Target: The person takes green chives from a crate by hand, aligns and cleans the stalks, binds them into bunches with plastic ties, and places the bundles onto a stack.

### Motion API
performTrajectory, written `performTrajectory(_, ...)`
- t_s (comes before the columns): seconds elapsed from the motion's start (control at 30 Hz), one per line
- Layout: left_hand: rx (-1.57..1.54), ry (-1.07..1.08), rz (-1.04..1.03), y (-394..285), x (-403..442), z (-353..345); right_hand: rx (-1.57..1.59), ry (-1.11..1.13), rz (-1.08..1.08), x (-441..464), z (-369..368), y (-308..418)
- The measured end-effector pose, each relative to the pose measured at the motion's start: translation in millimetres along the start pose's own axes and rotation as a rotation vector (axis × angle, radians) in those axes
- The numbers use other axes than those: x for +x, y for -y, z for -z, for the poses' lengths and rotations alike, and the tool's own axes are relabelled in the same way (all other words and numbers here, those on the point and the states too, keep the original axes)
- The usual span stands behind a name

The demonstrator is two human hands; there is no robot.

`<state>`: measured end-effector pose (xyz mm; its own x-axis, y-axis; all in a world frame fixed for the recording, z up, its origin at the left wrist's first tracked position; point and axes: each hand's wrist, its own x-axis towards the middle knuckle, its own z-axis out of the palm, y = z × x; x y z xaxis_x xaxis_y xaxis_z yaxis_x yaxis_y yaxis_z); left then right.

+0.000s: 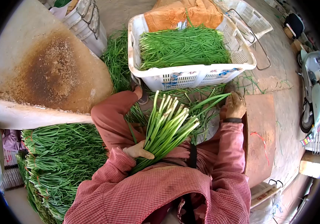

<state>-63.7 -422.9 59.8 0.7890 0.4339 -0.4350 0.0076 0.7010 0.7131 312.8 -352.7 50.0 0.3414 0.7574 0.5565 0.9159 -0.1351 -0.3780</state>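
A bunch of green stalks with pale cut ends [167,125] is in my left hand [139,150], its fingers wrapped round the lower part above my lap. The pale ends point up and away from me. Out to the right, my right hand [235,105], in a tan glove, is closed on a few long green leaves [210,101] that stretch left toward the bunch. Beyond my knees stands a white plastic crate [190,76], holding a layer of green stalks [186,46] and an orange sack [184,15] at its far side.
Tied bundles of greens [66,160] are stacked at the left, under a stained board [52,71]. Loose greens [117,56] lie on the floor around the crate. A brown board [260,138] is at my right. A scooter [314,89] stands farther right, and white buckets [89,30] stand behind left.
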Motion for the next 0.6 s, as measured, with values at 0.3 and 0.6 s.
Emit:
performTrajectory(0.3,-0.056,-0.057,0.031,0,1,5,0.421,0.419,0.212,-43,62,111)
performTrajectory(0.6,-0.082,-0.063,-0.050,-2,-4,-5,0.037,0.319,0.655,-48,33,138)
